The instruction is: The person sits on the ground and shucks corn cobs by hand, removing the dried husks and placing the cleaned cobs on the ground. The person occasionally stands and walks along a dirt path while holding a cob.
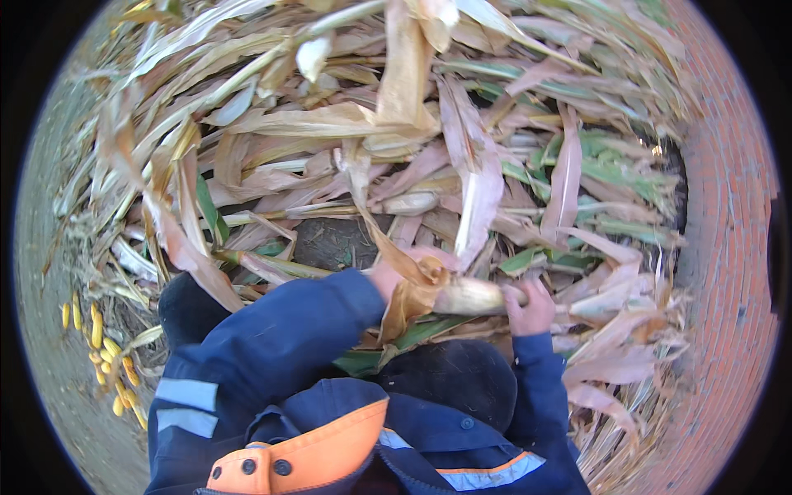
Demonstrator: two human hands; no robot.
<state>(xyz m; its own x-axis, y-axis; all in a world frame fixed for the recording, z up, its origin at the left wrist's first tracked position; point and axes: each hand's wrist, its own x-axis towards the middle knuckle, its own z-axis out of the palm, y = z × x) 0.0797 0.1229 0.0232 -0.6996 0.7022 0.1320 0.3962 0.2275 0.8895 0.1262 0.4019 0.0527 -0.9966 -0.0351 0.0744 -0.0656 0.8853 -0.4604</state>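
Observation:
A corn ear in its pale husk (471, 297) lies crosswise in front of my knees, held between both hands. My left hand (390, 275) grips its left end, where a curled brown dry leaf (408, 303) hides much of the fingers. At the ear's right end, my right hand (531, 307) is closed around the tip, with the thumb on top. Dry corn stalks and leaves (278, 124) surround both hands. Another ear, seemingly still in its husk (408, 203), rests among the stalks just beyond my left hand.
Several bare yellow corn cobs (111, 349) lie on the ground at the left. A red brick surface (724, 260) borders the stalks on the right. A patch of dark soil (334, 241) shows between the stalks. My dark-clad knee (451, 383) is close below the ear.

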